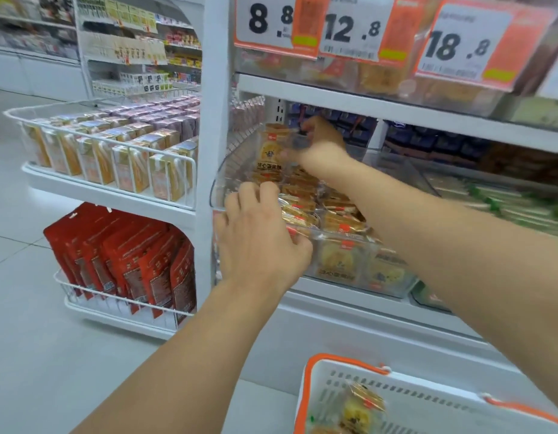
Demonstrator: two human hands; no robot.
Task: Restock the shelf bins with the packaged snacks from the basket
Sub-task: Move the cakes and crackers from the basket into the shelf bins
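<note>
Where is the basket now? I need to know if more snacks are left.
In the head view, the basket sits at bottom right, below the right forearm, with a snack pack inside.

both hands (262, 242) (318, 142) in clear shelf bin (219, 183) of snack packs (302, 211), basket (428, 399) below

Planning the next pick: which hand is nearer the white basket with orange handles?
Left. The left hand rests at the clear bin's front edge, above the basket; the right hand reaches deeper, holding an upright snack packet.
</note>
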